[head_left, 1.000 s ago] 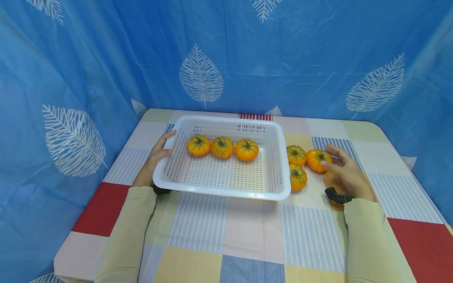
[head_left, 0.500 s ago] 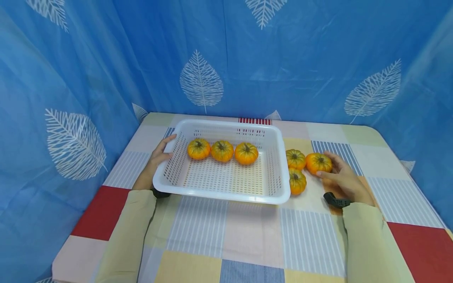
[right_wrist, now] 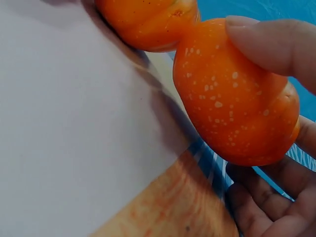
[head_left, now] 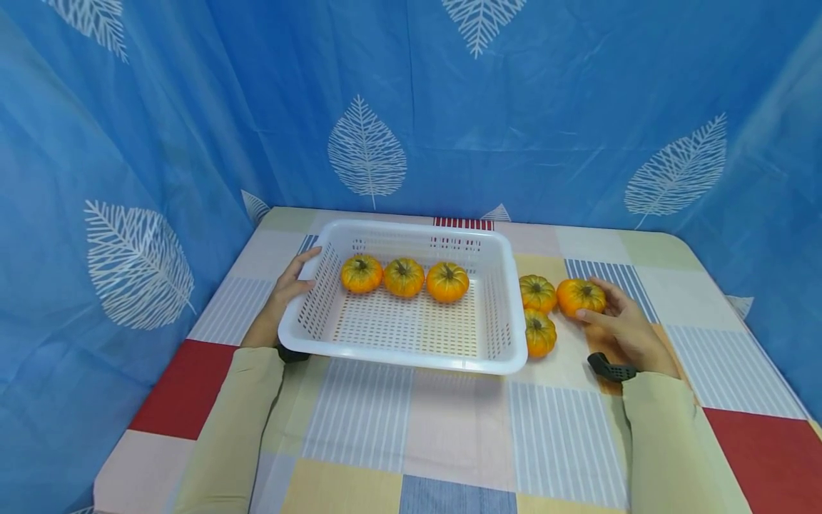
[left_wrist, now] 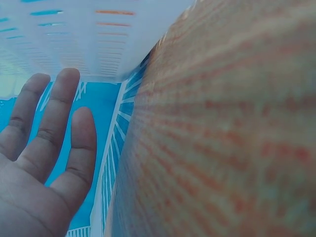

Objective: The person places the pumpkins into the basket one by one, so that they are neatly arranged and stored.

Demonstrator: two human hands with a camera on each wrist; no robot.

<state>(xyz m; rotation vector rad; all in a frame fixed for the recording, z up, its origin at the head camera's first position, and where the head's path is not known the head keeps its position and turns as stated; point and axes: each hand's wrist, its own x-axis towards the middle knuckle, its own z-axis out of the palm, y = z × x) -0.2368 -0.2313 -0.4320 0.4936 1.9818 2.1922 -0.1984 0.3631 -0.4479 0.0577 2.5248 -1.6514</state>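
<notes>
My right hand (head_left: 626, 325) holds a small orange pumpkin (head_left: 581, 297) from its right side, thumb on the near side and fingers round the far side. In the right wrist view this pumpkin (right_wrist: 232, 98) fills the grip, against a neighbouring one. Two more small pumpkins, one (head_left: 536, 293) farther back and one (head_left: 539, 333) nearer, sit between it and a white plastic basket (head_left: 398, 358). Inside the basket, three pumpkins (head_left: 403, 278) stand in a row towards the back. At the basket's left wall is my left hand (head_left: 280, 298); its fingers (left_wrist: 61, 98) look straight in the left wrist view.
A patchwork tablecloth (head_left: 459, 421) covers the table. Blue curtain (head_left: 514, 114) with white leaf prints encloses the back and both sides. The basket's raised right rim stands beside the loose pumpkins.
My right thumb and fingers have drawn in around the pumpkin they were beside. The whole head view has shifted slightly downward in the frame; my left hand stays at the basket.
</notes>
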